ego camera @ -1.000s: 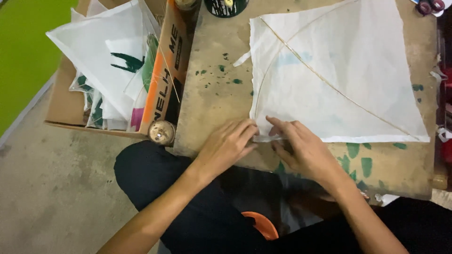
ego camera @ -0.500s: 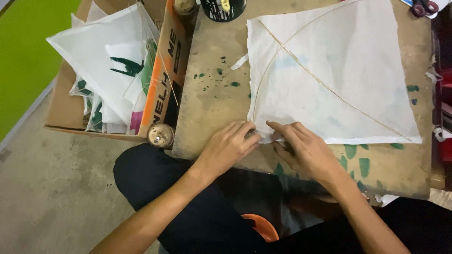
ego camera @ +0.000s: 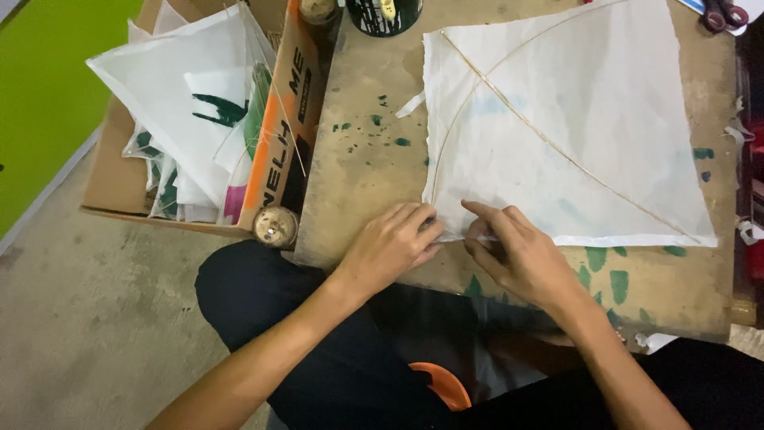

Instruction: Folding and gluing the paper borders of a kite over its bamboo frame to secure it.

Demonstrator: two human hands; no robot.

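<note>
A white paper kite (ego camera: 573, 135) with thin bamboo sticks lies flat on a low wooden board (ego camera: 362, 183) stained with green paint. My left hand (ego camera: 391, 243) presses its fingertips onto the kite's near left corner. My right hand (ego camera: 517, 255) rests beside it, fingers flat on the kite's lower edge. Both hands touch the paper at that corner, a few centimetres apart. Neither hand lifts anything.
A cardboard box (ego camera: 270, 151) full of finished white kites (ego camera: 183, 111) stands to the left. A spool (ego camera: 275, 225) lies at the box's near corner. A dark cup (ego camera: 383, 14) stands at the board's far edge, scissors (ego camera: 723, 13) at the far right. My legs lie under the board.
The hands stay at the kite's near left corner, with only slight finger shifts along the edge. The kite has not moved on the board.
</note>
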